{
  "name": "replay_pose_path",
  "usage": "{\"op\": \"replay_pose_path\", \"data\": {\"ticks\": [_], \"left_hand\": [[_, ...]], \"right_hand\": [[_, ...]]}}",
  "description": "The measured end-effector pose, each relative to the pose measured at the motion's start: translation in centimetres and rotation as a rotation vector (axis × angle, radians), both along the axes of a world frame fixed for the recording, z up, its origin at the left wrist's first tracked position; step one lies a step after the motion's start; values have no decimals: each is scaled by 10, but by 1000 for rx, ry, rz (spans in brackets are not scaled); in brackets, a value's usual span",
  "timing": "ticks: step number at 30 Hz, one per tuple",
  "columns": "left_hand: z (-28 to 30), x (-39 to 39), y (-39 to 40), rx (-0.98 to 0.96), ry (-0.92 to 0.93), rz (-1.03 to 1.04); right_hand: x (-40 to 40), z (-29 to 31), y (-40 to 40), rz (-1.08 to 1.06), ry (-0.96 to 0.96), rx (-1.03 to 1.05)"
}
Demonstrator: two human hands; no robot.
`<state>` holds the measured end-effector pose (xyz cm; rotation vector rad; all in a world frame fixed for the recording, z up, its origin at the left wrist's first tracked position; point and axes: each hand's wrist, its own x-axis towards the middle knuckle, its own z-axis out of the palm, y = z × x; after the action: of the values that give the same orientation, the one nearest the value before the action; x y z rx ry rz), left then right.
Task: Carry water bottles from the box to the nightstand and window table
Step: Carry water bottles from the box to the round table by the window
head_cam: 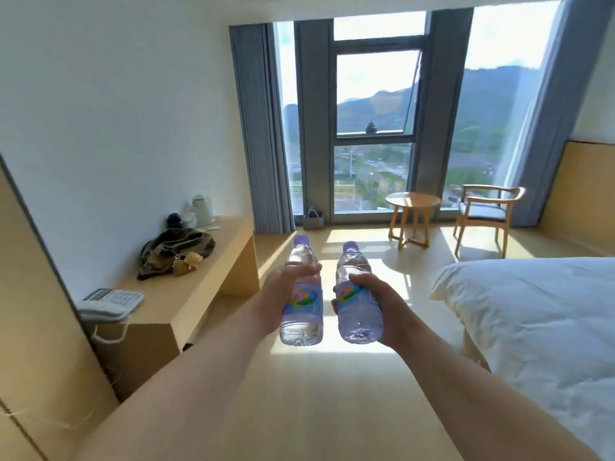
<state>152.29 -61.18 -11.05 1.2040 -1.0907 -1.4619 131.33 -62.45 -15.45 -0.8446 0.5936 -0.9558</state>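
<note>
Though labels unreadable, bottles (302, 294) in hands (283, 287).

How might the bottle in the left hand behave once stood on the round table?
The left bottle looks full, so probably hefty and stable upright. Tall and narrow, it may tip if nudged, then roll across the round table.

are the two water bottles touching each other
Apart. The head view shows a strip of sunlit floor between the left bottle, gripped by the left hand, and the right bottle, gripped by the right hand.
</note>
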Motion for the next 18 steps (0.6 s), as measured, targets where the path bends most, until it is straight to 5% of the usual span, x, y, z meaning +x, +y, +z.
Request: {"op": "replay_pose_path", "data": {"ticks": [18], "left_hand": [[21, -156, -375, -91, -16, -372]], "right_hand": [[-127, 34, -281, -480, 152, -98]]}}
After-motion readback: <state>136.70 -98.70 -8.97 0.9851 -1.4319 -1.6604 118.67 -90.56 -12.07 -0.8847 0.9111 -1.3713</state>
